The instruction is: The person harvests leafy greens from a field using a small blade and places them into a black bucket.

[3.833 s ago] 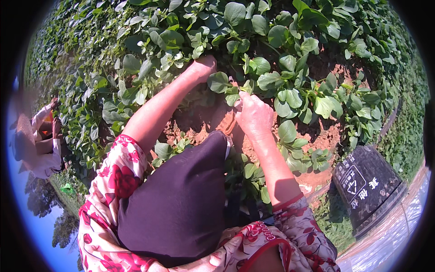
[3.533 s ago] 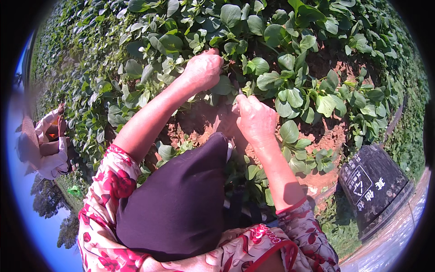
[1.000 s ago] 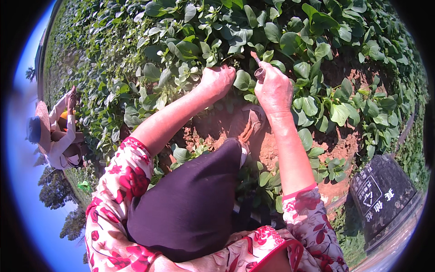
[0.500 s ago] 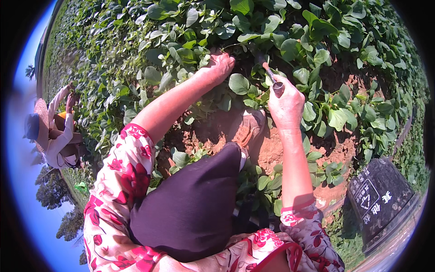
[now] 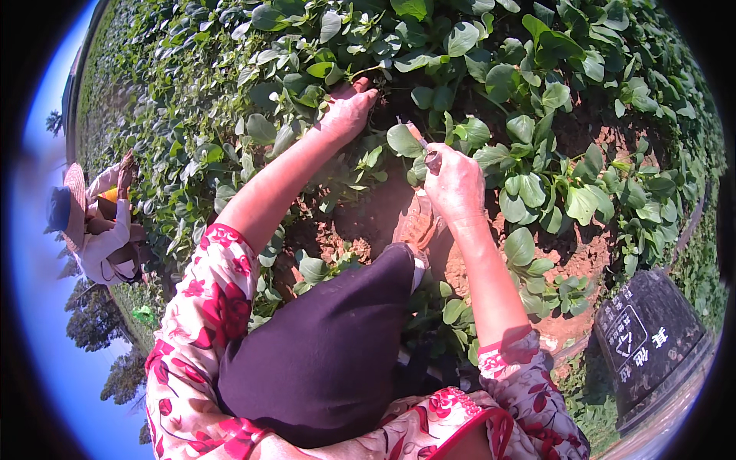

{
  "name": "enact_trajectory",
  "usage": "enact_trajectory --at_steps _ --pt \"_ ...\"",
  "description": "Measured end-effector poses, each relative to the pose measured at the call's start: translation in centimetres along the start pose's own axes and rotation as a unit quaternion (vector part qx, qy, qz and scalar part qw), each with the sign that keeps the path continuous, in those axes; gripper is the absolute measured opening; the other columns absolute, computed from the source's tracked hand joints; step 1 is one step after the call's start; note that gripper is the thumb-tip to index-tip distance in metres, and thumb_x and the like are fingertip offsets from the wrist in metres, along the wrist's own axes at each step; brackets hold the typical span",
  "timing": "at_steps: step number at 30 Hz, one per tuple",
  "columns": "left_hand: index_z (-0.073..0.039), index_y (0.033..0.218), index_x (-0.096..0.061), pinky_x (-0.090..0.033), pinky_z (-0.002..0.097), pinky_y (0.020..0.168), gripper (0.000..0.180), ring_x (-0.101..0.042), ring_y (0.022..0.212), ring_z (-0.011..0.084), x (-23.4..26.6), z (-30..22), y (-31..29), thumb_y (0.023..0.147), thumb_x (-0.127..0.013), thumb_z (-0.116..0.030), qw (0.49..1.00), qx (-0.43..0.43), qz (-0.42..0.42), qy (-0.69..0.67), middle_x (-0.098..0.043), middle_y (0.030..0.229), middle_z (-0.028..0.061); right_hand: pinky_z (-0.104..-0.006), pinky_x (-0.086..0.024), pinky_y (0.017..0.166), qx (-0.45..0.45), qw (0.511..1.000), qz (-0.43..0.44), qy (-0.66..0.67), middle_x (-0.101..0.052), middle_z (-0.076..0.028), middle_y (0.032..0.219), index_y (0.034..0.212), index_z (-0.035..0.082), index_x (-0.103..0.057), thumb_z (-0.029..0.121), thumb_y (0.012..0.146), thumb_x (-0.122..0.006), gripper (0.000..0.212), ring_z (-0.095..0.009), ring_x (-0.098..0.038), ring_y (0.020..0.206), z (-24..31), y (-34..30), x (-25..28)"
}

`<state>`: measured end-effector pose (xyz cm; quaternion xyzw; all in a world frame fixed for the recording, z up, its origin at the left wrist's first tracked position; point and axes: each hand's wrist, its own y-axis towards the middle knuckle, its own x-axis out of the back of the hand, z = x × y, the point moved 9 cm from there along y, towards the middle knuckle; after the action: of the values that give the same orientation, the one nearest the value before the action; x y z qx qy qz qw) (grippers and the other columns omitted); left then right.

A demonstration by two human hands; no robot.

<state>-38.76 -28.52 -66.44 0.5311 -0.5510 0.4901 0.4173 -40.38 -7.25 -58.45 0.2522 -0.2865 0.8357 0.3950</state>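
Head view, looking down on a bed of low leafy plants (image 5: 491,84) over reddish soil (image 5: 368,222). The left hand (image 5: 346,113), in the upper middle of the frame, reaches furthest into the foliage; its fingers (image 5: 359,93) lie close together and curl around a thin stem (image 5: 366,71), though the leaves hide whether they fully close on it. The right hand (image 5: 455,182), right of centre and lower in the frame, is closed in a fist around the handle of a small cutting tool (image 5: 420,142), whose thin blade points toward the upper left of the frame, at the gap between the two hands. The stems therefore lie up and to the left of the blade tip, just beside it, with a broad leaf (image 5: 403,140) touching or overlapping the blade; the left hand is the nearer one to them. A dark knee (image 5: 330,353) fills the lower centre. A second person in a straw hat (image 5: 75,201) crouches at the left edge, well apart, and a dark bin (image 5: 652,337) stands at lower right.
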Motion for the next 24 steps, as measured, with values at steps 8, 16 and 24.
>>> enact_trajectory --at_steps 8,16,24 --pt "-0.006 0.074 -0.066 -0.052 0.036 0.074 0.022 -0.063 0.075 0.0292 -3.5 3.4 1.4 0.068 -0.066 -0.028 0.998 0.01 -0.001 0.063 -0.065 0.073 0.0122 -0.0459 -0.053 0.071 -0.031 0.999 -0.016 0.012 -0.066 -0.019 0.08 0.095 0.008 -0.067 0.01 0.079 -0.06 0.017 -0.039 -0.065 0.077 1.7 0.1 -1.3" --pt "-0.007 0.082 -0.071 -0.054 0.0398 0.07 0.029 -0.066 0.078 0.0335 -0.6 3.9 2.4 0.064 -0.075 -0.029 0.991 0.135 -0.004 -0.016 -0.067 0.079 0.0169 -0.0455 -0.053 0.071 0.034 0.998 -0.057 0.009 -0.067 -0.015 0.082 0.094 0.008 -0.064 0.005 0.076 -0.061 0.018 -0.035 -0.066 0.077 1.8 2.3 -4.6" --pt "-0.005 0.089 -0.068 -0.051 0.0448 0.078 0.015 -0.063 0.087 0.0377 4.5 2.6 1.7 0.08 -0.059 -0.012 0.985 0.149 -0.061 -0.069 -0.065 0.087 0.0203 -0.043 -0.053 0.069 0.03 0.998 -0.048 0.012 -0.067 -0.013 0.085 0.101 0.008 -0.064 0.005 0.077 -0.063 0.024 -0.035 -0.065 0.077 1.4 -0.5 -1.2"
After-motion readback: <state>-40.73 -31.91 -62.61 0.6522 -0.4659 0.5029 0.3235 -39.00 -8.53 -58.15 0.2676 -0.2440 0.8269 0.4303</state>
